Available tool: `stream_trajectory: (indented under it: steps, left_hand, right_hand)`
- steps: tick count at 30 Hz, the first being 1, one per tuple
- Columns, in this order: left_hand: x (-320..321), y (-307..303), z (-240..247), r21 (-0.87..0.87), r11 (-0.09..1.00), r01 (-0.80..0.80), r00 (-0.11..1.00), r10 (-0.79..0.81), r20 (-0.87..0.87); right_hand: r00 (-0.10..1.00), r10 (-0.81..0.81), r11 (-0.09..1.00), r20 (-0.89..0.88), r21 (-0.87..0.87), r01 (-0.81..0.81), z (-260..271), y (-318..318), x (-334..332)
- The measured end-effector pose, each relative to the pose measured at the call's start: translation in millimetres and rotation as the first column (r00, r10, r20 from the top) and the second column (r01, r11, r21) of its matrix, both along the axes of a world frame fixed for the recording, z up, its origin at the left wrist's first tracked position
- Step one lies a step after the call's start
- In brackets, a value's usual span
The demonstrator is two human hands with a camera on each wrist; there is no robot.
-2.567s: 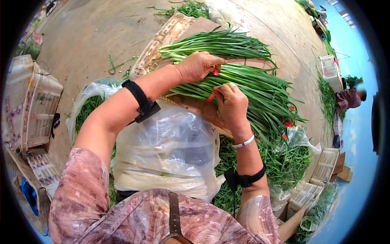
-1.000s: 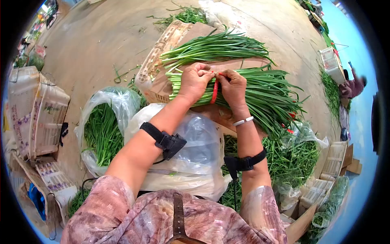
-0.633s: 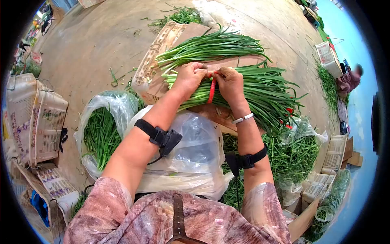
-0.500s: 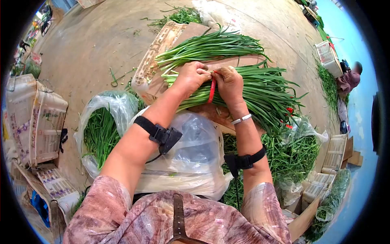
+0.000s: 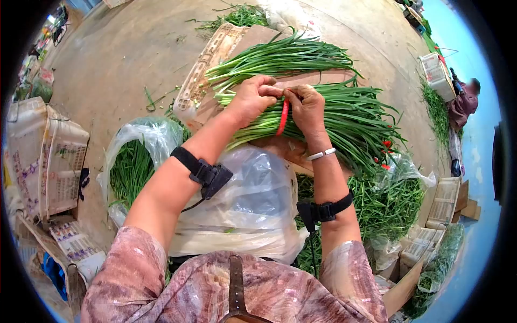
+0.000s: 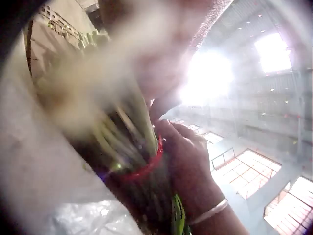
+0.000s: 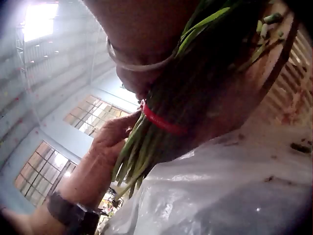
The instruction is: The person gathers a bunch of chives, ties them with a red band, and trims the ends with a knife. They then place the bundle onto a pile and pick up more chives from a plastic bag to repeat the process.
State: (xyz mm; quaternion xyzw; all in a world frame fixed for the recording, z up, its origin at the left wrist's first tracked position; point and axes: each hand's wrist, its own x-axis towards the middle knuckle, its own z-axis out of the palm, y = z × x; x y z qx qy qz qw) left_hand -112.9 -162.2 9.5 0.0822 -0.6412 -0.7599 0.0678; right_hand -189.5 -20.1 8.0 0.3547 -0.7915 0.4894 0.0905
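Observation:
A bundle of long green chives [image 5: 344,116] lies across a flattened cardboard box [image 5: 215,51]. A red band [image 5: 282,118] circles the bundle near its pale stem ends. My left hand [image 5: 253,97] and right hand [image 5: 307,105] meet on top of the bundle, and both pinch the band's ends between thumb and fingers. In the left wrist view the red band [image 6: 146,169] wraps the stems beside the right hand [image 6: 188,161]. The right wrist view shows the band [image 7: 164,123] from below, with the left hand [image 7: 110,139] behind it. A second chive bundle [image 5: 280,56] lies just beyond.
A clear plastic sheet [image 5: 242,199] covers my lap. An open bag of chives [image 5: 132,167] sits at my left, loose chives [image 5: 388,210] at my right. Stacked crates [image 5: 48,151] stand far left. Another person [image 5: 463,105] crouches far right on the concrete floor [image 5: 124,48].
My hands have come together over the bundle, and the red band, loose before, now runs around the stems. The bundle has shifted slightly nearer to the second one.

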Motion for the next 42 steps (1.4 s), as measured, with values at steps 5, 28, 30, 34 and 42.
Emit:
stream_trajectory:
  steps: [5,28,30,34,42]
  left_hand:
    - [-7.5,10.4,-2.0,-0.426,0.902,-0.073,0.997,0.051,-0.064]
    - [-9.4,43.5,7.9,-0.492,0.574,-0.655,0.756,0.488,-0.436]
    - [-7.5,42.8,6.9,-0.396,0.703,-0.591,0.805,0.487,-0.338]
    - [4.2,32.1,16.7,-0.162,0.878,-0.451,0.886,0.417,-0.205]
    - [61.0,-41.1,10.2,-0.325,0.634,-0.702,0.712,0.623,-0.324]
  right_hand:
    - [1.000,-0.014,0.996,-0.023,0.087,0.016,-1.2,2.5,-2.2]
    - [0.907,0.376,0.925,0.188,-0.018,-0.380,11.9,6.2,-7.1]
    - [0.904,0.348,0.936,0.250,-0.038,-0.349,9.8,5.1,-5.1]
    - [0.944,0.263,0.959,0.198,0.055,-0.278,7.7,3.9,3.8]
    - [0.992,0.122,0.988,0.024,-0.101,-0.119,8.3,27.1,30.6]
